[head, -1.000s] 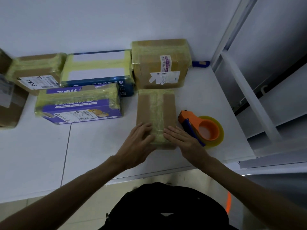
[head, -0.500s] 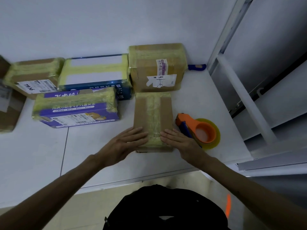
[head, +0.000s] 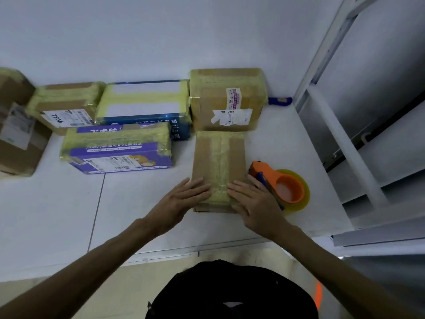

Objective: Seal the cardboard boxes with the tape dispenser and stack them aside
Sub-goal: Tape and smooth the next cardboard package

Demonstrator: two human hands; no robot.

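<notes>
Since a second ago the left hand (head: 181, 201) has flattened out - its fingers were slightly curled, and it still rests beside the right hand (head: 255, 201) on the near end of a small cardboard box (head: 218, 157).

This box lies flat on a white table (head: 138, 203), directly in front of the person, with a wide strip of yellowish tape running down the middle of its top. The left hand's fingers (head: 197, 184) are straight and pressed together, tips on the box's near left part, at the edge of the tape. The right hand's fingers (head: 239, 186) are straight and slightly spread, flat on the near right part. Neither hand grips anything.

An orange tape dispenser (head: 282, 187) with a roll of yellowish tape lies on the table just to the right of the box - so close to the right hand's outer fingers that I cannot tell whether they touch.

Behind the box, touching its far end, stands a taller brown box (head: 227, 100) wrapped in tape. To the left of the small box lies a purple box (head: 117, 148), with a blue-and-white box (head: 142, 102) behind it. Farther left sit a labelled brown box (head: 64, 104) and, at the frame edge, another brown box (head: 16, 134). All carry yellowish tape.
</notes>
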